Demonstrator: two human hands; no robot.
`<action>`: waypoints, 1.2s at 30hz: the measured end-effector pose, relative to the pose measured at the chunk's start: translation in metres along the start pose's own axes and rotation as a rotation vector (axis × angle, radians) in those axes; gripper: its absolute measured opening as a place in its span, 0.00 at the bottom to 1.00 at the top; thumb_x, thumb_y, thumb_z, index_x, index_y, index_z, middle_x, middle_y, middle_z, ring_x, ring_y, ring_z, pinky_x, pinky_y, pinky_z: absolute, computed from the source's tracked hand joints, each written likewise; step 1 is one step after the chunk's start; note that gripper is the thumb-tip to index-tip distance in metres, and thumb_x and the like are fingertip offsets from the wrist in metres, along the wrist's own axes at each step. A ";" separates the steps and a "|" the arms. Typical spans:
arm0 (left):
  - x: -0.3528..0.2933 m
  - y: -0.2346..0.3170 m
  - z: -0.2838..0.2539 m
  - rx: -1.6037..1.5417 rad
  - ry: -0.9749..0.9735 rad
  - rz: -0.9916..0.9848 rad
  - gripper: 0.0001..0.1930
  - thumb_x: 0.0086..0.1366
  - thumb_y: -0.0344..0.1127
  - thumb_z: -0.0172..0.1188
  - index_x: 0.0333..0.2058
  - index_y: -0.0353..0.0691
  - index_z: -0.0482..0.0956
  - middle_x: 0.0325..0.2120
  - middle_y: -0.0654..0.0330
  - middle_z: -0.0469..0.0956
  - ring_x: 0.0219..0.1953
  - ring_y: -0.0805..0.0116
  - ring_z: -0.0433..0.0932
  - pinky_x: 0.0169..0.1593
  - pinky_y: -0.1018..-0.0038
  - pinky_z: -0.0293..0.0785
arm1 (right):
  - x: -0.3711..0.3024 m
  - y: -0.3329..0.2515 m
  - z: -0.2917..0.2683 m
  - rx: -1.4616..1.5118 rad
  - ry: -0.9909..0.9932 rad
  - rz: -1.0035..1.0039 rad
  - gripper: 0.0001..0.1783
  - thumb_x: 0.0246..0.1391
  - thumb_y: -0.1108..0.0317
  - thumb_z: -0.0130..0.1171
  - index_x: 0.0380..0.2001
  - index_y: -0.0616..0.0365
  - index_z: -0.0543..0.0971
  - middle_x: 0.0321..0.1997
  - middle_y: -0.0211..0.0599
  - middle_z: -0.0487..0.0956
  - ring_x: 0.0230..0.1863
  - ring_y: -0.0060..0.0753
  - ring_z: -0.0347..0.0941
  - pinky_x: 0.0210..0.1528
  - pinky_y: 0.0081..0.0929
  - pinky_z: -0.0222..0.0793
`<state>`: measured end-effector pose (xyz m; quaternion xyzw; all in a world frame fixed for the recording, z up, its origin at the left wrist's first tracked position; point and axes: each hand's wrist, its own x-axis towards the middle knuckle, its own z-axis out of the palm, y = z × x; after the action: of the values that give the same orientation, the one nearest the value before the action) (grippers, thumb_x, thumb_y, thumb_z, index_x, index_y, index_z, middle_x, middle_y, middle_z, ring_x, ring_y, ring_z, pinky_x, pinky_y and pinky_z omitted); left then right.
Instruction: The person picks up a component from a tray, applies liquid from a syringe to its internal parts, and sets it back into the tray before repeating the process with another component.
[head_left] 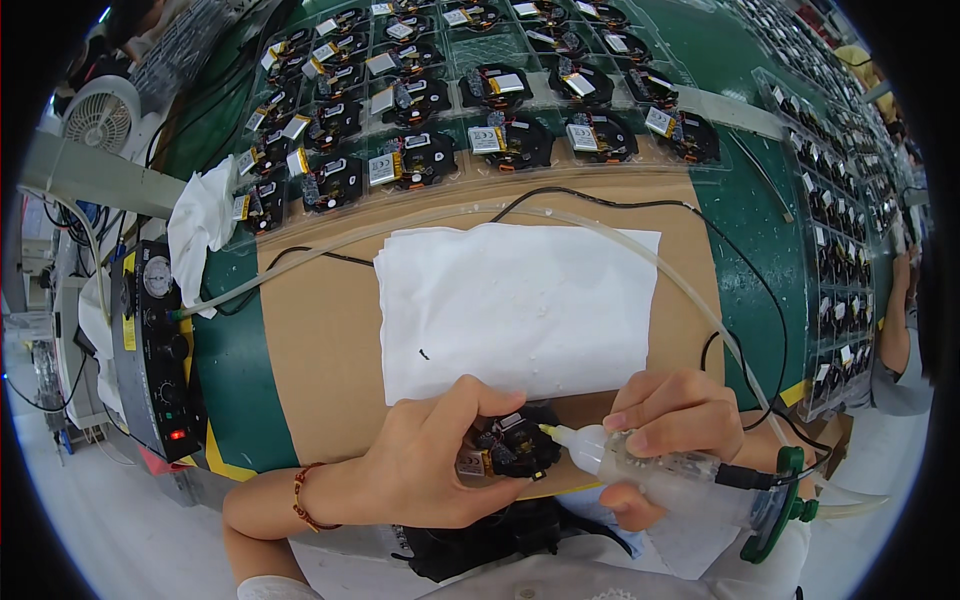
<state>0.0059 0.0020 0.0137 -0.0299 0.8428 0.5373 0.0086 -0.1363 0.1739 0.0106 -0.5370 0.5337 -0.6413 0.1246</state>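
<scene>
Between the thumb and fingers of my left hand (440,460) is a round black electronic assembly (525,443). A small silver battery pack (472,462) sits on its side nearest my palm. My right hand (675,425) is wrapped round a translucent glue-dispensing syringe (660,475), tilted with its green cap toward the lower right. Its yellowish tip (550,430) is at the assembly's upper right edge; whether it touches, I cannot tell. Just beyond both hands lies a white cloth (515,310) with a small black scrap (424,354) on it.
Clear trays (455,170) of similar assemblies fill the far side, with more trays (830,250) at right. A black dispenser controller (155,350) stands left. A clear hose (690,290) and black cable (775,300) arch over the brown cardboard (310,370). Tweezers (762,177) lie far right.
</scene>
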 end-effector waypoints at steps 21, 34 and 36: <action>0.003 0.004 -0.001 -0.018 0.015 -0.004 0.29 0.40 0.32 0.72 0.40 0.32 0.67 0.25 0.53 0.76 0.24 0.64 0.79 0.27 0.77 0.75 | 0.002 -0.002 -0.001 0.005 -0.008 0.038 0.24 0.32 0.70 0.71 0.34 0.60 0.70 0.23 0.35 0.68 0.19 0.32 0.71 0.19 0.23 0.70; 0.003 0.000 0.002 -0.024 0.023 0.033 0.28 0.40 0.32 0.71 0.40 0.33 0.68 0.25 0.53 0.76 0.23 0.62 0.79 0.26 0.76 0.74 | 0.002 -0.001 -0.001 -0.010 0.014 0.013 0.24 0.32 0.71 0.71 0.35 0.60 0.69 0.23 0.36 0.69 0.19 0.31 0.70 0.19 0.22 0.68; 0.003 0.000 0.000 0.035 -0.004 0.038 0.31 0.38 0.34 0.74 0.41 0.32 0.69 0.28 0.56 0.77 0.26 0.72 0.79 0.29 0.80 0.76 | 0.001 0.000 -0.003 -0.045 -0.055 0.007 0.25 0.33 0.63 0.71 0.31 0.60 0.67 0.26 0.36 0.66 0.22 0.28 0.69 0.21 0.22 0.68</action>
<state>0.0031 0.0021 0.0131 -0.0125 0.8524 0.5227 0.0006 -0.1392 0.1747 0.0112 -0.5553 0.5462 -0.6137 0.1293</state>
